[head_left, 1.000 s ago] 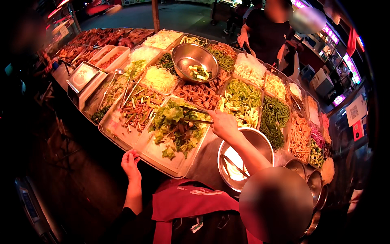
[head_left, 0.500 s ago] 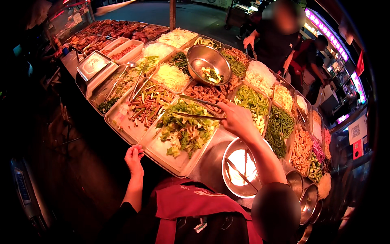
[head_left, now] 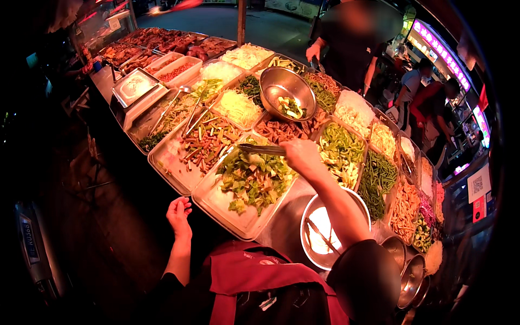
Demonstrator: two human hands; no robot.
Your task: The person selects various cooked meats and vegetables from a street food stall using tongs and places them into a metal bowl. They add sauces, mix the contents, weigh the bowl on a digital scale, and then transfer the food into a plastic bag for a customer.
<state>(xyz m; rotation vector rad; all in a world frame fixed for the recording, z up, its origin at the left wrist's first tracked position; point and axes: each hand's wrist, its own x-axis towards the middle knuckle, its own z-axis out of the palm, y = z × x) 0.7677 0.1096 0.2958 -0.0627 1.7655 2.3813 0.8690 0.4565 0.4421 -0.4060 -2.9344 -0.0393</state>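
Note:
My right hand [head_left: 304, 157] grips metal tongs [head_left: 262, 149] above a tray of chopped leafy greens [head_left: 254, 179]. The tongs' two arms lie close together, and whether they pinch any leaves I cannot tell. My left hand [head_left: 179, 216] hangs just off the front corner of that metal tray [head_left: 244, 225], fingers loosely curled, with nothing visible in it. Beyond the tongs, a steel bowl [head_left: 269, 89] with a few green and pale pieces rests on the food trays. Close to my right forearm stands a round pan [head_left: 307, 245] with another pair of tongs in it.
Trays of cut vegetables, noodles and meats spread across the stall, including chopped stalks [head_left: 208, 138], green beans [head_left: 374, 176] and pale shreds [head_left: 238, 106]. A scale [head_left: 135, 89] stands at the left. Steel bowls [head_left: 411, 273] sit lower right. A person [head_left: 346, 59] stands across the counter.
The tongs' arms have come together over the greens. My left hand has moved away from the tray's corner. The whole view has shifted slightly.

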